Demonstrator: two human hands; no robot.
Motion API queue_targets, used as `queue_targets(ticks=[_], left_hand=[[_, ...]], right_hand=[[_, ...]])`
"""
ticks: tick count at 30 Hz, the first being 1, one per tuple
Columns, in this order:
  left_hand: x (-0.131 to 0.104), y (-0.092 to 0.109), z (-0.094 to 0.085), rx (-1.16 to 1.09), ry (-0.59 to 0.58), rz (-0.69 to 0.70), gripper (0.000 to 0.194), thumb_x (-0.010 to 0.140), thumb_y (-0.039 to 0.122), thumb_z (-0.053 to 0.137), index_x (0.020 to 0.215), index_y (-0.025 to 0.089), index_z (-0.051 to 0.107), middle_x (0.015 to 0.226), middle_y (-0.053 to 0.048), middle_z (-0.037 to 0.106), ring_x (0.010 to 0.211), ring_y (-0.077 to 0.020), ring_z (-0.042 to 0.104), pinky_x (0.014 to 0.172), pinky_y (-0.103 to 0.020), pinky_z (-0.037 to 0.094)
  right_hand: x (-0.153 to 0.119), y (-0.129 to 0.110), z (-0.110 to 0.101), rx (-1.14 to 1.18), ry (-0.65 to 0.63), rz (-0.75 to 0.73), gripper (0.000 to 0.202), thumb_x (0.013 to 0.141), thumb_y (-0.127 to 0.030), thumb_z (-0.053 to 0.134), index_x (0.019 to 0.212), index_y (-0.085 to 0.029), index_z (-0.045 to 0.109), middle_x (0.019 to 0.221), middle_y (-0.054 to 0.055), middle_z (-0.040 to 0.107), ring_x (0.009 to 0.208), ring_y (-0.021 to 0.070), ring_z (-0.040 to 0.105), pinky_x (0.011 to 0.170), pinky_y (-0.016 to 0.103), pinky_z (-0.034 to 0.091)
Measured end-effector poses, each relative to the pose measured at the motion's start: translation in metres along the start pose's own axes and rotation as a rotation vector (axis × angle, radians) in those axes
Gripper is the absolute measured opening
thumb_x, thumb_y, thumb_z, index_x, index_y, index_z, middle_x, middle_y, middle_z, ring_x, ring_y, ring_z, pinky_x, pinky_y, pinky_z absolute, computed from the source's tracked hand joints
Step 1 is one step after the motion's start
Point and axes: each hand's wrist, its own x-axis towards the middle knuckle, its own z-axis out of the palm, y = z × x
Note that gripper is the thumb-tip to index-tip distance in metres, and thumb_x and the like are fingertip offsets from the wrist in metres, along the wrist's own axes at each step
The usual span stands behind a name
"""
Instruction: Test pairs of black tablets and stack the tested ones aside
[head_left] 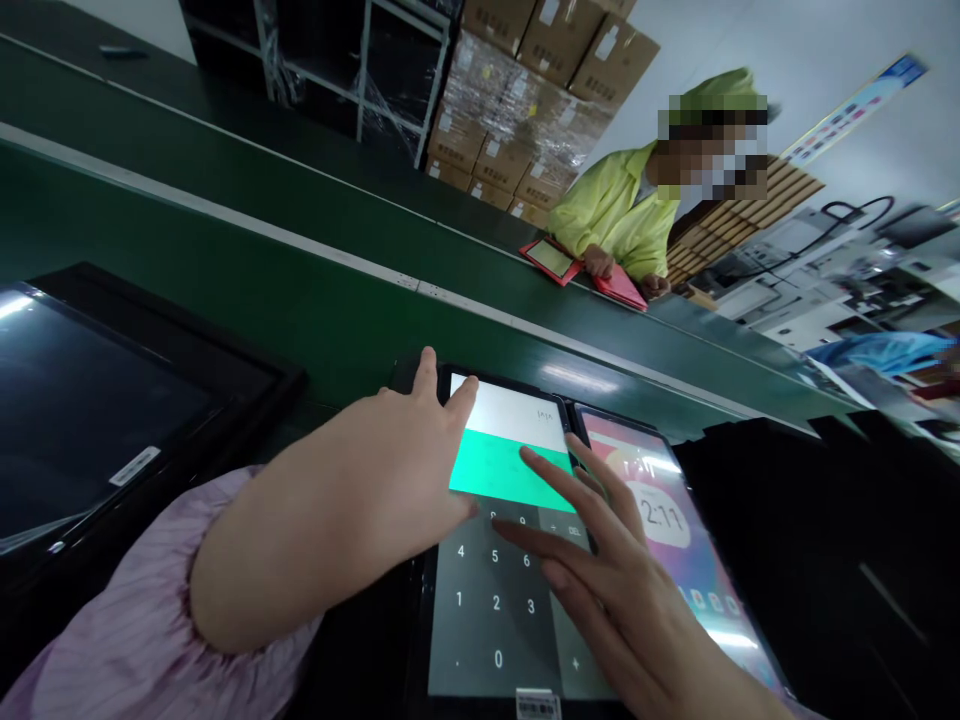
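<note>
A tablet lies in front of me with a calculator on its lit screen: grey number keys, a green band and a white strip at the top. My left hand, fingers spread, reaches over its upper left side. My right hand hovers over the middle right of the same screen with its fingers apart; whether the fingertips touch the glass I cannot tell. Neither hand holds anything. Right beside it, a second tablet shows a colourful home screen with a clock, partly covered by my right hand.
A large dark screen with a white label lies at left. Beyond runs a green conveyor with metal rails. Across it, a person in a yellow-green jacket handles red-framed items. Stacked cartons stand behind; black material lies at right.
</note>
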Motion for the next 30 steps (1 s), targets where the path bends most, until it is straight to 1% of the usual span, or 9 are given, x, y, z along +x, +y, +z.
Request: queue_targets(ticks=[3, 4, 6, 8, 11, 18, 23, 28, 30], left_hand=[[0.0, 0.007, 0.0, 0.048, -0.042, -0.021, 0.098, 0.084, 0.048, 0.07, 0.164, 0.024, 0.017, 0.164, -0.031, 0.007, 0.108, -0.0478, 0.067, 0.067, -0.04, 0.058], [0.0, 0.007, 0.001, 0.057, -0.038, -0.023, 0.1, 0.084, 0.046, 0.07, 0.164, 0.024, 0.015, 0.164, -0.031, 0.006, 0.112, -0.0491, 0.065, 0.066, -0.039, 0.058], [0.002, 0.004, 0.003, 0.054, -0.011, -0.019, 0.102, 0.083, 0.049, 0.071, 0.164, 0.026, 0.014, 0.164, -0.03, 0.007, 0.103, -0.047, 0.069, 0.062, -0.038, 0.057], [0.002, -0.001, 0.005, 0.022, 0.023, -0.022, 0.102, 0.082, 0.057, 0.069, 0.164, 0.03, 0.015, 0.164, -0.028, 0.011, 0.083, -0.0385, 0.073, 0.056, -0.038, 0.055], [0.003, -0.011, 0.006, -0.004, 0.076, -0.031, 0.096, 0.083, 0.063, 0.061, 0.163, 0.033, 0.018, 0.165, -0.023, 0.016, 0.068, -0.0302, 0.072, 0.052, -0.035, 0.053], [0.002, -0.023, 0.01, -0.001, 0.151, 0.012, 0.082, 0.088, 0.065, 0.05, 0.16, 0.031, 0.03, 0.16, -0.019, 0.036, 0.079, -0.0336, 0.073, 0.057, -0.037, 0.055], [0.005, -0.025, 0.01, -0.008, 0.128, 0.006, 0.081, 0.089, 0.067, 0.047, 0.159, 0.03, 0.032, 0.153, -0.016, 0.047, 0.089, -0.0393, 0.073, 0.063, -0.043, 0.058], [0.006, -0.023, 0.003, -0.015, 0.077, -0.054, 0.079, 0.09, 0.066, 0.045, 0.16, 0.031, 0.032, 0.161, -0.012, 0.038, 0.11, -0.0433, 0.067, 0.084, -0.051, 0.058], [0.007, -0.021, -0.004, -0.037, 0.035, -0.081, 0.078, 0.091, 0.066, 0.045, 0.16, 0.033, 0.031, 0.164, -0.008, 0.033, 0.122, -0.0436, 0.061, 0.094, -0.053, 0.055]], right_hand=[[-0.008, 0.01, -0.003, 0.052, 0.118, 0.075, 0.032, 0.106, -0.022, 0.042, 0.123, -0.03, 0.068, 0.158, -0.002, 0.044, 0.153, 0.028, 0.027, 0.112, 0.052, 0.042], [-0.01, 0.014, -0.004, 0.057, 0.155, 0.109, 0.032, 0.105, -0.02, 0.044, 0.121, -0.031, 0.069, 0.155, -0.002, 0.048, 0.152, 0.0278, 0.03, 0.113, 0.053, 0.041], [-0.015, 0.023, -0.004, 0.049, 0.213, 0.169, 0.03, 0.104, -0.019, 0.045, 0.118, -0.03, 0.07, 0.151, 0.0, 0.053, 0.15, 0.029, 0.034, 0.111, 0.056, 0.041], [-0.018, 0.031, -0.002, 0.013, 0.235, 0.198, 0.029, 0.104, -0.021, 0.046, 0.116, -0.028, 0.071, 0.148, 0.004, 0.055, 0.148, 0.0321, 0.036, 0.107, 0.06, 0.044], [-0.019, 0.037, 0.004, -0.055, 0.226, 0.205, 0.028, 0.104, -0.023, 0.045, 0.113, -0.025, 0.072, 0.146, 0.009, 0.057, 0.147, 0.0364, 0.037, 0.101, 0.066, 0.047], [-0.011, 0.03, 0.006, -0.064, 0.083, 0.144, 0.034, 0.105, -0.025, 0.042, 0.127, -0.026, 0.068, 0.162, 0.005, 0.039, 0.153, 0.0353, 0.025, 0.104, 0.064, 0.048], [-0.016, 0.038, 0.006, -0.062, 0.208, 0.219, 0.031, 0.105, -0.024, 0.043, 0.116, -0.025, 0.073, 0.148, 0.008, 0.055, 0.149, 0.0344, 0.033, 0.106, 0.067, 0.045], [-0.013, 0.034, 0.005, -0.033, 0.102, 0.188, 0.035, 0.105, -0.024, 0.043, 0.127, -0.024, 0.07, 0.16, 0.008, 0.042, 0.154, 0.0348, 0.023, 0.109, 0.063, 0.045], [-0.014, 0.034, 0.0, 0.01, 0.103, 0.193, 0.034, 0.104, -0.024, 0.046, 0.127, -0.025, 0.071, 0.16, 0.006, 0.043, 0.155, 0.0344, 0.022, 0.113, 0.064, 0.042]])
